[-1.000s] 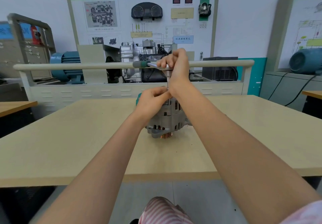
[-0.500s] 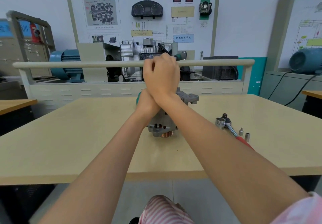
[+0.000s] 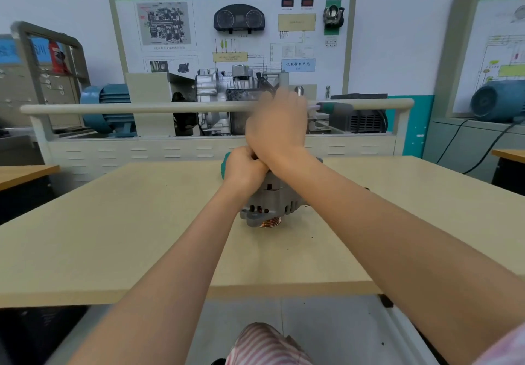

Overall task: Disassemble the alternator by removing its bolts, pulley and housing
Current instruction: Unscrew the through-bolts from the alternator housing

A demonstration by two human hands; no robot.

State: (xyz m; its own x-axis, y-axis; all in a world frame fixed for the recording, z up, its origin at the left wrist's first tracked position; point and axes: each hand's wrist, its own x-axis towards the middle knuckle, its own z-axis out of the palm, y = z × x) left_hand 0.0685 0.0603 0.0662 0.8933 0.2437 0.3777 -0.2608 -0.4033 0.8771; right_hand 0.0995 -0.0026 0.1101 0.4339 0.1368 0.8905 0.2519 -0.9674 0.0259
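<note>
The right hand (image 3: 277, 126) is blurred, its fingers curled round a T-handle wrench whose green grip (image 3: 335, 107) juts out to the right of the fist. The back of the hand faces the camera, and the forearm reaches in from the lower right. Just below and to its left, the left hand (image 3: 244, 166) has its fingers curled on top of the alternator (image 3: 270, 203); exactly what they pinch is hidden by the right wrist. The left forearm rises from the lower middle. The alternator stands on the beige counter (image 3: 113, 222), its copper-coloured end facing down and towards the camera. Half a second ago the green grip lay behind the fist; it now points right. The ratchet and sockets seen then at the right are covered by the right forearm.
</note>
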